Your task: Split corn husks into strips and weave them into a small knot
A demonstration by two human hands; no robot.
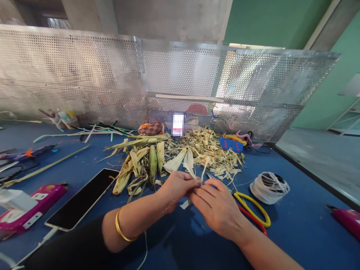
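Note:
In the head view, my left hand (178, 187) pinches the gathered base of some pale corn husk strips (189, 161), which fan out away from me. Close against it, my right hand (216, 204) has its fingers curled in at the same spot; its fingertips meet the base of the husks. Exactly what lies between the right fingers is hidden. Behind my hands lie a bundle of whole dried husks (135, 165) and a heap of shredded husk pieces (216, 153). Scissors with red and yellow handles (255, 208) rest beside my right hand.
A spool of white string (269, 187) stands at the right. On the left lie a phone (84, 198) on a cable and a magenta power strip (36, 206). A perforated metal screen (174, 75) closes off the back of the blue table (174, 243).

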